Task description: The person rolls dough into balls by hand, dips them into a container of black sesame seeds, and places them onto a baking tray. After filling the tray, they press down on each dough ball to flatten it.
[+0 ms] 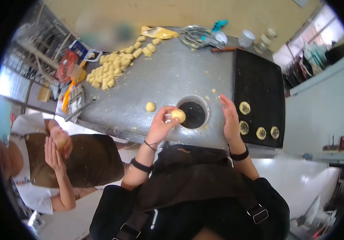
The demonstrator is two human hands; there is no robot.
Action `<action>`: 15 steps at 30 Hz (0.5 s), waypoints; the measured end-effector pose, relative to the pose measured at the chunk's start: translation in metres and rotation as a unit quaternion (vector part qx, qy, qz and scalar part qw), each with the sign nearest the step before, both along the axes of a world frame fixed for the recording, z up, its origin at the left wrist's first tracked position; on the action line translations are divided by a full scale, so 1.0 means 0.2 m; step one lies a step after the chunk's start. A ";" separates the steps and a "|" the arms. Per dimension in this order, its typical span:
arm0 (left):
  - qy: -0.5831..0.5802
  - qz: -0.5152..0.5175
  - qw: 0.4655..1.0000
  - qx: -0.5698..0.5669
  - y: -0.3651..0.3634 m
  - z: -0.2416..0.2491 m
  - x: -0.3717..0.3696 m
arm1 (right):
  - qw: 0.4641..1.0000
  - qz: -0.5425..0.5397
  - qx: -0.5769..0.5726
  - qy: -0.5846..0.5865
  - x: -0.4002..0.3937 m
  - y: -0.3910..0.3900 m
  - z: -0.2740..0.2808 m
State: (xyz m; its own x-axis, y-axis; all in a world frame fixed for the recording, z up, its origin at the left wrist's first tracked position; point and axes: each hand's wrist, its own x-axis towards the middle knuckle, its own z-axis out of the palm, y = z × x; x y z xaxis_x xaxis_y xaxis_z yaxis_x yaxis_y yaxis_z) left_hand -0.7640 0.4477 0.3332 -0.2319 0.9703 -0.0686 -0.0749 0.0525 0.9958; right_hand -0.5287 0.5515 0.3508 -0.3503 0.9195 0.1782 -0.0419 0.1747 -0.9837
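Observation:
Between the thumb and fingers of my left hand (163, 125) is a round, pale yellow dough ball (178, 116), held at the near left rim of a round metal pot (206, 107). Dark contents fill the inside of the pot. To the pot's right, my right hand (230, 120) is raised with its fingers stretched out and nothing in it. Another dough ball (151, 107) rests on the metal table left of my left hand. Several flattened dough rounds with dark specks on top, one of them a dough round (244, 108), lie on the black baking tray (258, 76) beyond my right hand.
Many dough pieces (112, 66) cover the table's far left. Along the back lie a yellow bag (159, 32), a bundled grey cloth (198, 37), a white cup (246, 39) and a glass jar (265, 41). At left, a co-worker in a brown apron (88, 160) presses their palms together around dough.

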 end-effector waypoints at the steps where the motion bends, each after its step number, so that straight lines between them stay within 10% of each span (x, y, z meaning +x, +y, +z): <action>1: 0.056 -0.035 0.998 -0.008 0.06 0.02 0.02 | 1.000 -0.017 -0.001 -0.005 0.04 0.01 -0.01; 7: 0.425 -0.206 0.878 0.075 0.44 -0.15 0.12 | 0.995 -0.096 -0.026 0.032 0.18 -0.01 0.00; 15: 0.546 -0.300 0.782 0.017 0.55 -0.43 0.26 | 0.989 -0.137 -0.016 0.052 0.28 0.00 -0.05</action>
State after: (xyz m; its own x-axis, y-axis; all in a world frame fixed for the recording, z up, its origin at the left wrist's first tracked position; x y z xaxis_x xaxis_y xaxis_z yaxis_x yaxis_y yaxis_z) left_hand -0.7118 0.5570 0.2464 0.3646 0.9235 -0.1191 0.8489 -0.2771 0.4501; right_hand -0.4735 0.5515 0.3411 -0.0683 0.9832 0.1690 -0.0995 0.1618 -0.9818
